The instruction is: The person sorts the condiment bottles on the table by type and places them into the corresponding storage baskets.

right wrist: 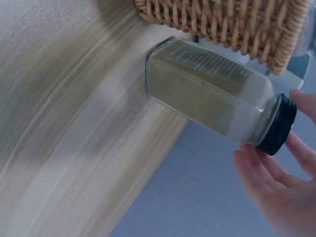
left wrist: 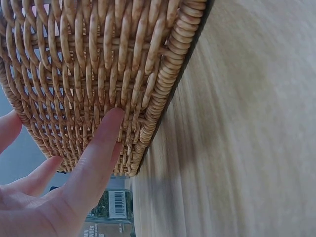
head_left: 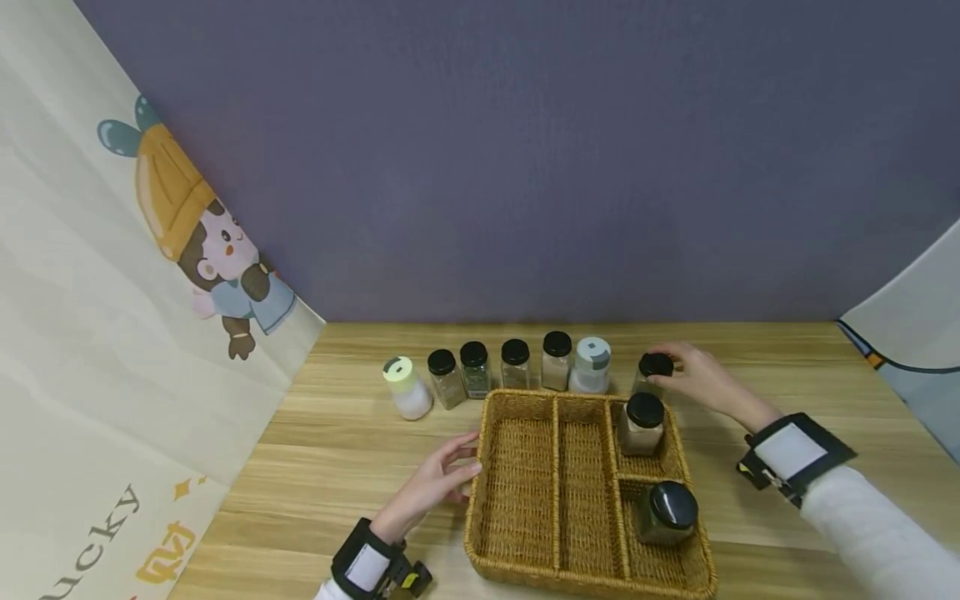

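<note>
My right hand (head_left: 693, 377) pinches the black lid of a square glass spice jar (right wrist: 207, 89) just behind the basket's far right corner. Pale yellowish powder fills most of that jar in the right wrist view. My left hand (head_left: 435, 479) touches the left wall of a woven wicker basket (left wrist: 98, 74) with its fingertips, fingers fairly straight. The basket (head_left: 557, 483) is split by dividers. Its small far right compartment holds a black-lidded jar of pale contents (head_left: 642, 425); the near right one holds a larger dark-lidded jar (head_left: 666, 512). Bare weave shows in the two long compartments.
Behind the basket stand several black-lidded spice jars (head_left: 475, 371) in a row. A white-and-grey-capped shaker (head_left: 591, 367) stands at the row's right, a yellow-green-capped shaker (head_left: 407, 388) at its left. A dark wall panel (head_left: 562, 167) rises behind the wooden table (head_left: 300, 500).
</note>
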`<state>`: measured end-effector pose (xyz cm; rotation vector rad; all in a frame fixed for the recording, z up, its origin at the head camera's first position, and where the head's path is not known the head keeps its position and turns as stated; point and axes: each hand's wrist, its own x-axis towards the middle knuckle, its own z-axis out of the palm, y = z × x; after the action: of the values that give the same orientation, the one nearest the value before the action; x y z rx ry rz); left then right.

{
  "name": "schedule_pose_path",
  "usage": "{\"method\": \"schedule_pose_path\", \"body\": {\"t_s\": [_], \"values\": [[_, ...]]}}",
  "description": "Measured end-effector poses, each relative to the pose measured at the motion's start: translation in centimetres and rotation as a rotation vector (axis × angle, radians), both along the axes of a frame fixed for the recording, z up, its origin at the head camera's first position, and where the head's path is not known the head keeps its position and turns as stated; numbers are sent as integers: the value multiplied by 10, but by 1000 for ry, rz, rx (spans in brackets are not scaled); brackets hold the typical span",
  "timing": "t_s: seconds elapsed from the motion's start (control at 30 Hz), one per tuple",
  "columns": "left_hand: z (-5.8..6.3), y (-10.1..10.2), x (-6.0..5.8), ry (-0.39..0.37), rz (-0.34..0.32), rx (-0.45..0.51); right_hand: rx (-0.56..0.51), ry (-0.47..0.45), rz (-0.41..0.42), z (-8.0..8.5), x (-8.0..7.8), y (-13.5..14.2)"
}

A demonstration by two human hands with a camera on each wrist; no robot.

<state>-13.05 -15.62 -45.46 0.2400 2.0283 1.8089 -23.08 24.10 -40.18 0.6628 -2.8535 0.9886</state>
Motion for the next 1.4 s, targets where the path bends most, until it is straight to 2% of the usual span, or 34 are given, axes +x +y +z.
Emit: {"method": "schedule_pose_path", "body": {"t_s": [0.63, 1.4], "values": [[0, 0, -1, -12, 10, 10, 21, 15, -15, -6, -5, -4], [3, 0, -1, -24, 6, 24, 50, 43, 24, 2, -6, -7]]}}
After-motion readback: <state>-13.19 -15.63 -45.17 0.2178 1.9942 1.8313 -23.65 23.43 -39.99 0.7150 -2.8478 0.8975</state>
